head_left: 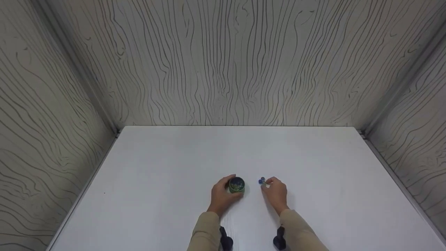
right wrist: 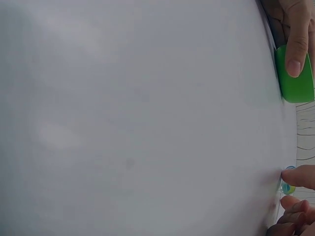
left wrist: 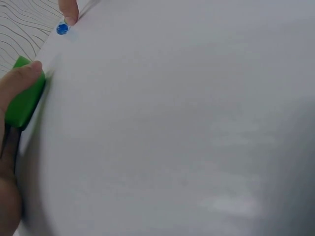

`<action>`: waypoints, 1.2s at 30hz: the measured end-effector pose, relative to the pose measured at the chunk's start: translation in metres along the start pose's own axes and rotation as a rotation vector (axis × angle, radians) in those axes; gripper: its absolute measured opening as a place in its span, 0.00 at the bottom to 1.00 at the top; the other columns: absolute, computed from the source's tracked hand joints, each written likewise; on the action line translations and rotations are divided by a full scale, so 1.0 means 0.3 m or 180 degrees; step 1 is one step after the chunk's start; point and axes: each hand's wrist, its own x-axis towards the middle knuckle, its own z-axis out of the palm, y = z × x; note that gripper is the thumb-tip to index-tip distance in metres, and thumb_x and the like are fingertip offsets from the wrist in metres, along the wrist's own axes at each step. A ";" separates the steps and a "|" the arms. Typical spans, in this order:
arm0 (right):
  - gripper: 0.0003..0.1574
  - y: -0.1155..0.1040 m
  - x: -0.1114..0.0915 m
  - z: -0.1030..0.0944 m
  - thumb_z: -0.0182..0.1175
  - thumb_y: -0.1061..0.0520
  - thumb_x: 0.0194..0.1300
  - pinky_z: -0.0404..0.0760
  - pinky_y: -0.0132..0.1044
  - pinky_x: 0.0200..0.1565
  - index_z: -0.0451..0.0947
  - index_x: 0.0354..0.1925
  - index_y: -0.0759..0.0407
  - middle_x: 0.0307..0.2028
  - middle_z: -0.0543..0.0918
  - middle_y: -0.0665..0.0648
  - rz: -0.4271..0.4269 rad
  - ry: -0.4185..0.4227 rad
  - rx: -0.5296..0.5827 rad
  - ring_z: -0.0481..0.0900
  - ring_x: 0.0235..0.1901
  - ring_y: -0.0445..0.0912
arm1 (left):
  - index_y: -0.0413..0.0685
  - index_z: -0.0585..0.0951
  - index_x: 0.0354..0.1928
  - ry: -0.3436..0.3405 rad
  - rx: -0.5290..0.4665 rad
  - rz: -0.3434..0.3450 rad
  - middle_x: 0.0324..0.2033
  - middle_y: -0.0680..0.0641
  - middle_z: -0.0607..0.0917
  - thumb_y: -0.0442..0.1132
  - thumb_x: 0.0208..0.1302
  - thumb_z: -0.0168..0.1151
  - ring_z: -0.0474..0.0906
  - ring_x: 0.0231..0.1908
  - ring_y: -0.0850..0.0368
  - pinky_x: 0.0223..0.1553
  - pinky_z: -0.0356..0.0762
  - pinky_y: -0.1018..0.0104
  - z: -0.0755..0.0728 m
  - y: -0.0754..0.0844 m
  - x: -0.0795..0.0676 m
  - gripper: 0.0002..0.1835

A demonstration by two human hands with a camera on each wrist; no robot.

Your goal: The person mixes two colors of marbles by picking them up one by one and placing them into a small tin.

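My left hand [head_left: 223, 195] curls round a small green cup [head_left: 237, 190] with its thumb and fingers on opposite sides. Dark, shiny little pieces [head_left: 237, 183] lie inside the cup, too small to make out singly from above. On the white table to the right, my right hand [head_left: 277, 195] is bent down with thumb and forefinger around a clear glass marble [right wrist: 290, 189] with yellow and blue in it. Blue marbles [head_left: 261, 181] lie just beyond those fingertips. The left wrist view shows one blue marble [left wrist: 62, 29] beside a right fingertip.
The white tabletop [head_left: 156, 167] extends to both sides of the hands. Panels with a wood-grain line pattern [head_left: 223, 62] close off the back and both sides. Dark devices [head_left: 226, 240] are strapped at the wrists over beige sleeves [head_left: 205, 232].
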 end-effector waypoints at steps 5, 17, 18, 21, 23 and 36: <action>0.09 0.002 0.004 0.001 0.63 0.65 0.57 0.83 0.49 0.44 0.79 0.36 0.70 0.38 0.85 0.69 0.0009 -0.0004 0.0017 0.83 0.38 0.57 | 0.57 0.77 0.60 -0.0036 -0.0032 -0.0067 0.58 0.50 0.81 0.42 0.44 0.77 0.76 0.62 0.51 0.68 0.72 0.53 -0.003 0.008 -0.002 0.36; 0.08 0.001 0.008 0.005 0.62 0.64 0.59 0.83 0.52 0.48 0.79 0.36 0.69 0.40 0.86 0.70 0.0031 0.0002 -0.0034 0.84 0.43 0.61 | 0.54 0.77 0.59 0.0016 0.0116 0.0025 0.57 0.48 0.82 0.41 0.44 0.77 0.78 0.60 0.51 0.66 0.74 0.54 0.001 0.014 0.000 0.35; 0.08 0.001 0.008 0.005 0.61 0.64 0.59 0.83 0.52 0.49 0.79 0.36 0.69 0.40 0.86 0.70 0.0030 0.0009 -0.0038 0.84 0.44 0.62 | 0.53 0.77 0.59 0.0015 0.0113 0.0036 0.57 0.48 0.82 0.41 0.44 0.77 0.78 0.60 0.50 0.67 0.74 0.54 0.000 0.014 0.000 0.35; 0.08 0.000 0.008 0.007 0.61 0.64 0.59 0.83 0.52 0.49 0.80 0.36 0.69 0.41 0.86 0.70 0.0034 0.0027 -0.0048 0.84 0.45 0.62 | 0.54 0.77 0.59 0.0015 0.0132 0.0036 0.57 0.48 0.82 0.41 0.44 0.77 0.78 0.60 0.50 0.67 0.73 0.54 0.001 0.014 0.000 0.34; 0.07 0.000 0.009 0.009 0.61 0.64 0.60 0.83 0.52 0.49 0.80 0.36 0.69 0.41 0.86 0.70 0.0043 0.0037 -0.0050 0.84 0.45 0.62 | 0.54 0.77 0.59 0.0005 0.0153 0.0021 0.57 0.49 0.82 0.42 0.45 0.77 0.77 0.61 0.51 0.67 0.73 0.55 0.002 0.014 0.001 0.34; 0.07 0.010 0.011 0.013 0.60 0.64 0.59 0.84 0.48 0.43 0.80 0.36 0.69 0.37 0.86 0.69 -0.0020 0.0079 -0.0061 0.84 0.37 0.57 | 0.55 0.77 0.59 0.0014 0.0076 -0.0024 0.57 0.49 0.82 0.41 0.44 0.77 0.77 0.60 0.51 0.67 0.74 0.54 -0.001 0.016 -0.004 0.35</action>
